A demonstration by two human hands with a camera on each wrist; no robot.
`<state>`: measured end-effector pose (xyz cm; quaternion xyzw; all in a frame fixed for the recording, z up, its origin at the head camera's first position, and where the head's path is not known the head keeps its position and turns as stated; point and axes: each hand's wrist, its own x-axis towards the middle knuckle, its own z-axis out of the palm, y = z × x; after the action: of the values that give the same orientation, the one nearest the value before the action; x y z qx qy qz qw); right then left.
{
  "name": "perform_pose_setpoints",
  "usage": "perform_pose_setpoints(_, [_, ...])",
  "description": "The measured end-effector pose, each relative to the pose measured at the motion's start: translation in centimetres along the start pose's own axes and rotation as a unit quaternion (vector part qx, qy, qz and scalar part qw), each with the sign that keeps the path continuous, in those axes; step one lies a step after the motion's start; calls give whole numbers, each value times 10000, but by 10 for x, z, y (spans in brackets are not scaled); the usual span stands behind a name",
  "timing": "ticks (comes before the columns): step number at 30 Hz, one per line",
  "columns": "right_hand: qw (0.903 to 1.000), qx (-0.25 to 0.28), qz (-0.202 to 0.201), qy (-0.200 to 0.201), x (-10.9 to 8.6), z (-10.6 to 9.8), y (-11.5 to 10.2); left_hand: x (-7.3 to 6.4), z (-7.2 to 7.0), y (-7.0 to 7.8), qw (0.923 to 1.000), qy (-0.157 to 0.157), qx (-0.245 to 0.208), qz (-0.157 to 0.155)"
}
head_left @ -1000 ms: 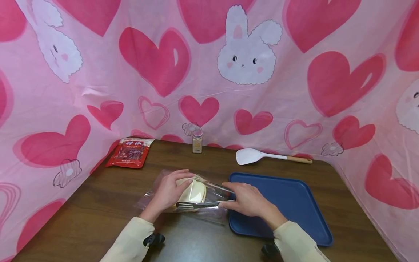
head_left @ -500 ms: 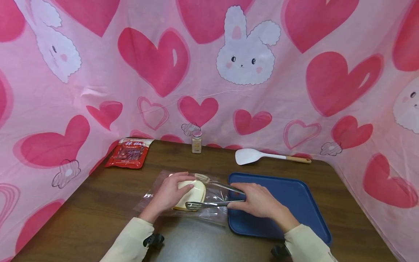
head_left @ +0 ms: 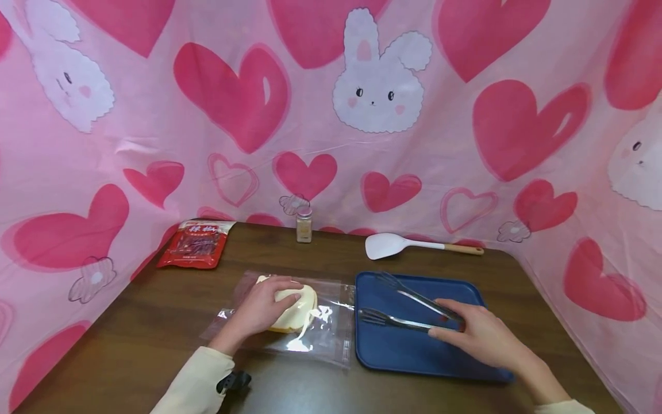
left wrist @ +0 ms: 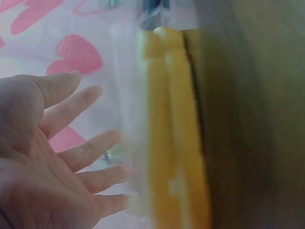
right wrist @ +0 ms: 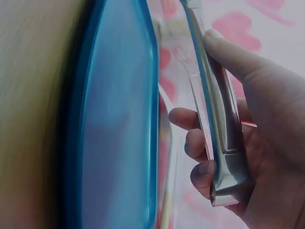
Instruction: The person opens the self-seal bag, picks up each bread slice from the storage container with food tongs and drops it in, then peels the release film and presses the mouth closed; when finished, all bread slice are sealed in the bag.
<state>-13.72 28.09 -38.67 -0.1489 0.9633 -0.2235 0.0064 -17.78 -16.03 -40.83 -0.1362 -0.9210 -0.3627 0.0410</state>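
Pale bread slices (head_left: 305, 305) lie inside a clear plastic bag (head_left: 328, 330) flat on the table. My left hand (head_left: 261, 310) rests over the bag at the bread, covering part of it, with fingers outstretched. In the left wrist view, two stacked yellow-edged slices (left wrist: 176, 133) stand beside the spread fingers (left wrist: 90, 152). My right hand (head_left: 478, 333) grips metal tongs (head_left: 405, 324) near their hinge end. The tongs' arms are spread with nothing between their slotted heads, over the left part of a blue tray (head_left: 398, 351).
A red packet (head_left: 193, 247) lies at the back left. A small spice jar (head_left: 304, 227) stands at the back, and a white spatula (head_left: 388, 245) with a wooden handle lies behind the tray. A pink patterned cloth (head_left: 320, 144) hangs around the table.
My right hand has drawn the tongs rightward, out of the bag and over the tray. The left hand has stayed on the bag. The bread lies in about the same place.
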Motion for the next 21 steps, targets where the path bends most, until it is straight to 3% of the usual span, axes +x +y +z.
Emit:
perform_pose_setpoints(6, [9903,-435,1044,807,-45,-27,55,14,-26,7,9988,-442,192,-21])
perform_pose_setpoints(10, [9807,-564,1670,843,-70,-36,89,29,-42,13,9949,-924,374,139])
perform_pose_setpoints(12, [9782,-554,1886,674,-80,-37,101,37,-48,16,9889,-1320,614,286])
perform_pose_setpoints(16, [9720,-625,2237,351,-92,-36,116,51,-55,23,9675,-2127,1122,781])
perform_pose_setpoints(21, [9613,-571,2694,86,-101,-36,124,71,-50,32,9508,-2549,1509,906])
